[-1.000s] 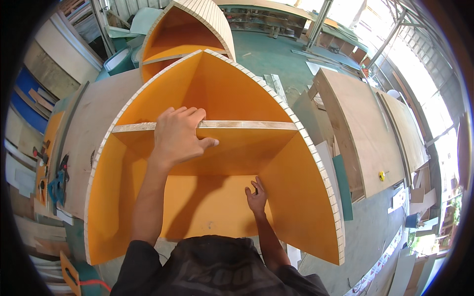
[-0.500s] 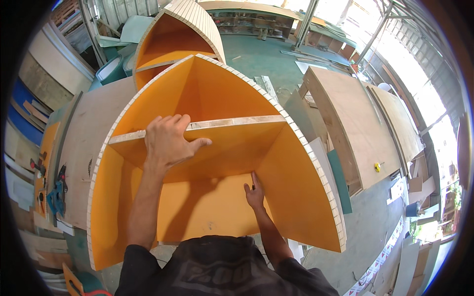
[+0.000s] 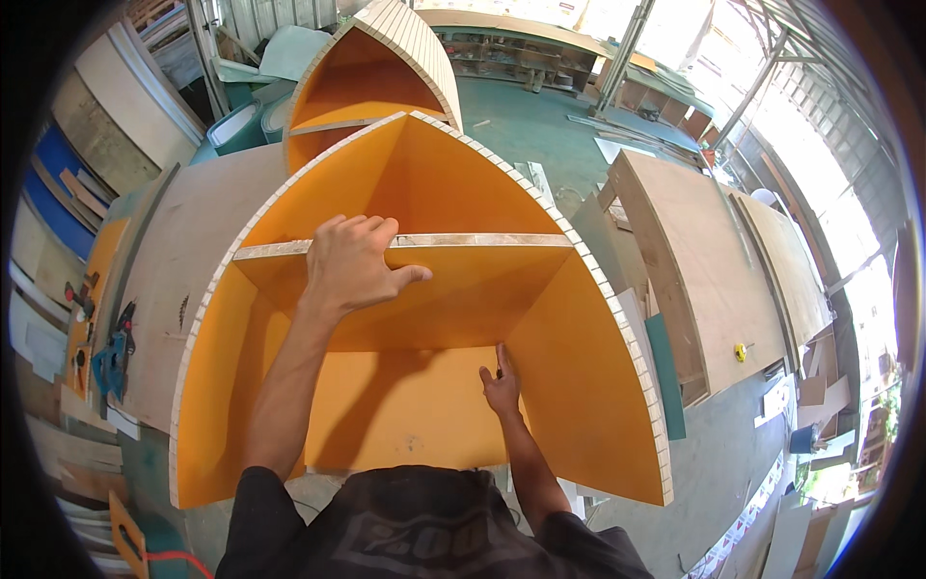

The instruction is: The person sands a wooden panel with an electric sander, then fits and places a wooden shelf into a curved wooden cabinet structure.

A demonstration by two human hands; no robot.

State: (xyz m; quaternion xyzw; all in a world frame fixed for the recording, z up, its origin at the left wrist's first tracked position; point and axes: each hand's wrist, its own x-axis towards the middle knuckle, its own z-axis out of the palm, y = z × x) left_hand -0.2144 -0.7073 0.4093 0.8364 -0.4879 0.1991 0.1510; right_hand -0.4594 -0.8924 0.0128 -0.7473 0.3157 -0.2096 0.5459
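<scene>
A pointed-arch wooden cabinet (image 3: 588, 386), orange inside with pale blocks along its curved rim, stands open in front of me. Across it runs a shelf (image 3: 482, 241) with a pale, rough front edge. My left hand (image 3: 355, 262) grips that edge left of its middle, fingers over the top and thumb stretched along the orange side. Deep in the lower compartment, my right hand (image 3: 502, 388) is near the corner of the back panel and the right wall. Its index finger points forward, and a small dark thing shows among the fingers, too small to name.
A second arched cabinet (image 3: 371, 82) stands just behind. To the left is a wooden table (image 3: 193, 251), with a teal power tool (image 3: 114, 362) by its edge. A plywood bench (image 3: 690, 251) at the right carries a yellow tape measure (image 3: 741, 352). Boards lean on the left wall.
The view has shifted slightly, so the cabinet sits a little lower and further right. Both hands keep their places on and inside the cabinet.
</scene>
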